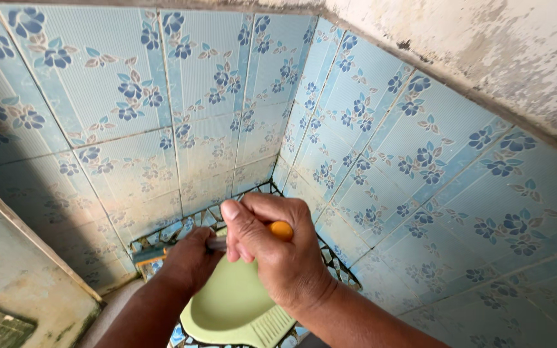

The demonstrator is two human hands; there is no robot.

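Tight tiled corner: blue floral wall tiles on two sides, bare stained plaster above on the right, grey concrete ledge at the left. Below, a pale green squat toilet pan set in a broken-tile mosaic floor; what's inside the pan is hidden by both hands. Right hand is clenched round the orange end of a long brush handle, thumb up. Left hand grips the same handle lower down, w/ its far end pointing toward the wall base.
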